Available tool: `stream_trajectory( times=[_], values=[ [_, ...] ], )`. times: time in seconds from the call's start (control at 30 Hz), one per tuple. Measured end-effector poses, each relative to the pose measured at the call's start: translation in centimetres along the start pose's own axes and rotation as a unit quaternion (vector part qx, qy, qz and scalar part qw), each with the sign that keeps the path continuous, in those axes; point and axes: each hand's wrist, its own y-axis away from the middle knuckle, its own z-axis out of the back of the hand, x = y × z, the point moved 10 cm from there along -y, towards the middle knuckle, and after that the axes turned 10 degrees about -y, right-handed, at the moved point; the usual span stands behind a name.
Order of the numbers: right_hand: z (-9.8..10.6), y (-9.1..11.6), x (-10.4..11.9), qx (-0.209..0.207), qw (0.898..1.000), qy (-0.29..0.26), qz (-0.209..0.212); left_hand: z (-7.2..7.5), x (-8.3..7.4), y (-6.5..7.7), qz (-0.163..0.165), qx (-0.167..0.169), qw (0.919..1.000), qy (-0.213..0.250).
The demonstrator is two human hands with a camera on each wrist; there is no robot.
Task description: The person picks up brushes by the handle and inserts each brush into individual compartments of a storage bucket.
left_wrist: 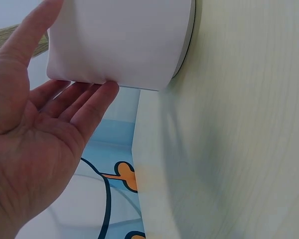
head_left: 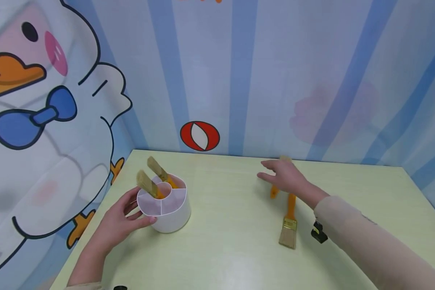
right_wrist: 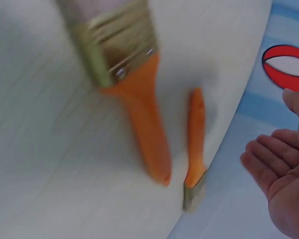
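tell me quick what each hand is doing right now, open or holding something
Left hand: open, straight fingers resting against the white holder.
Right hand: open, holding nothing, above an orange-handled brush on the table.

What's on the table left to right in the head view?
Left hand → white divided holder with two brushes → right hand → orange-handled brush lying flat → small black clip.

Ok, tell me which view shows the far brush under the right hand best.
The right wrist view: the far brush lies fully visible near the table edge, beside the bigger brush. In the head view the right hand covers most of it. The left wrist view misses it.
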Motion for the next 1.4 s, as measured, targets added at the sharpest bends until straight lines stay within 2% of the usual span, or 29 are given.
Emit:
stream_trajectory(
  times=[0.1,0.2,0.33,0.5,0.63,0.77,0.9,1.1,1.4],
  values=[
    [0.2,0.2,-1.7,0.005,0.997,0.072,-0.022,-0.1,0.0,0.0,0.001,-0.002,1.0000,0.005],
    [0.2,0.4,-3.5,0.015,0.992,0.114,-0.052,-0.1,-0.1,-0.1,0.001,-0.005,0.9999,0.009],
    [0.2,0.6,-5.0,0.015,0.987,0.154,-0.052,-0.3,-0.2,-0.2,0.002,-0.011,0.9999,0.010],
    [-0.1,0.8,-6.4,0.021,0.986,0.158,-0.053,-0.4,-0.3,-0.2,0.006,-0.010,0.9999,0.009],
    [-0.6,0.9,-6.6,0.026,0.987,0.152,-0.041,-0.2,-0.1,-0.3,0.003,0.003,0.9999,0.013],
    [-1.0,0.9,-6.2,0.029,0.988,0.147,-0.028,0.6,-0.2,-0.3,-0.028,0.038,0.9985,0.030],
    [-1.3,0.9,-6.0,0.038,0.988,0.145,-0.030,1.4,-0.2,-0.5,-0.068,0.084,0.9929,0.051],
    [-1.6,1.0,-5.2,0.044,0.988,0.145,-0.023,1.8,0.1,-1.6,-0.085,0.129,0.9871,0.042],
    [-2.7,1.1,-4.4,0.053,0.989,0.137,-0.013,1.0,-0.5,-2.5,-0.099,0.133,0.9852,0.043]
  ],
)
